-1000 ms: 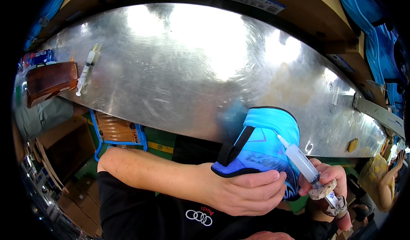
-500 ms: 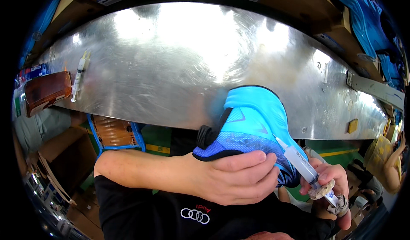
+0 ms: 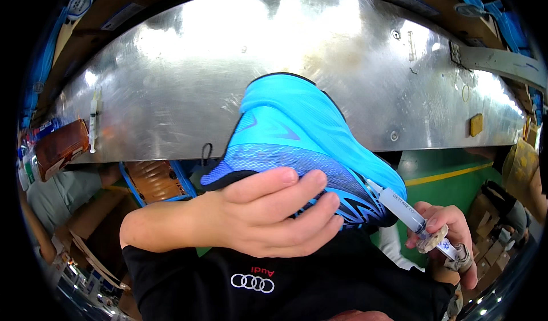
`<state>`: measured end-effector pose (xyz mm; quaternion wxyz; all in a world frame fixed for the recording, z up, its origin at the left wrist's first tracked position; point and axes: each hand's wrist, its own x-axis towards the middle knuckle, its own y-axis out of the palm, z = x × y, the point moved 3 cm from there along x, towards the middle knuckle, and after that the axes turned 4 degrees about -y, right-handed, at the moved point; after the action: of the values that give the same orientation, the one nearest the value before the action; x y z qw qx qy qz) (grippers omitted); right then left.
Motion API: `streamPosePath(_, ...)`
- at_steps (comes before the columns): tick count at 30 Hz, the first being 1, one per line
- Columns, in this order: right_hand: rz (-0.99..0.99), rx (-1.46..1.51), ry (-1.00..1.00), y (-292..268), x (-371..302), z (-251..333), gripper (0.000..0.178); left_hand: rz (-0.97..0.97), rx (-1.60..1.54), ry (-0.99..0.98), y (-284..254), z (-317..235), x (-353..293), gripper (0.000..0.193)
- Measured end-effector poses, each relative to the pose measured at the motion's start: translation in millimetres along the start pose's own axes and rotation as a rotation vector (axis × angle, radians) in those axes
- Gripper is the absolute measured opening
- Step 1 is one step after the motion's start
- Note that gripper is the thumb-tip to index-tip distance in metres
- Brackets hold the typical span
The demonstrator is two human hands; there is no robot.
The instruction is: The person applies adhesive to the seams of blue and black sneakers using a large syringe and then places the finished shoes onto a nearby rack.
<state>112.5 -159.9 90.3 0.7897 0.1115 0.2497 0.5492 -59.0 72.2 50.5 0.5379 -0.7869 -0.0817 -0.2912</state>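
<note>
A bright blue athletic shoe [image 3: 302, 112], shading to purple with black trim, is held up over the table's near edge. My left hand [image 3: 285, 212] is closed on its near side, the fingers pressed along the patterned part; the thumb is hidden. My right hand [image 3: 448, 229] is closed around a clear plastic syringe [image 3: 402, 210] with pale contents. Whitish, crusty wrapping covers the syringe's flange and plunger end by my fingers. The syringe's tip points up and left and meets the shoe's side near the toe; whether it touches I cannot tell.
A shiny metal table [image 3: 171, 110] spans the view. On its left lie a second syringe [image 3: 93, 124] and a brown bottle [image 3: 61, 150]. At the right are a small yellow block [image 3: 476, 125] and a metal bar [image 3: 499, 64]. A blue-framed basket [image 3: 157, 181] stands below. Other people are at both sides.
The shoe now appears further left and larger in view, with its toe tilted down to the right. The syringe's tip sits lower on the shoe's side. Both hands keep their holds.
</note>
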Motion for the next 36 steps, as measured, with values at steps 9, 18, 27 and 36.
streamPosePath(9, -0.002, 0.026, -0.061, -10.9, -26.8, -6.4, 0.096, 0.074, 0.031, 0.031, -2.4, 0.6, 0.2, 0.034)
streamPosePath(18, -0.056, 0.018, -0.130, -19.5, -53.8, -14.5, 0.099, 0.131, 0.085, -0.013, -3.2, -2.0, 4.3, 0.035)
streamPosePath(27, -0.044, 0.017, -0.199, -22.6, -78.0, -27.7, 0.101, 0.132, 0.092, -0.050, -5.1, -3.6, 6.8, 0.034)
streamPosePath(36, -0.062, -0.074, -0.300, -24.9, -90.8, -33.7, 0.101, 0.132, 0.072, -0.041, -0.8, -5.6, 10.9, 0.034)
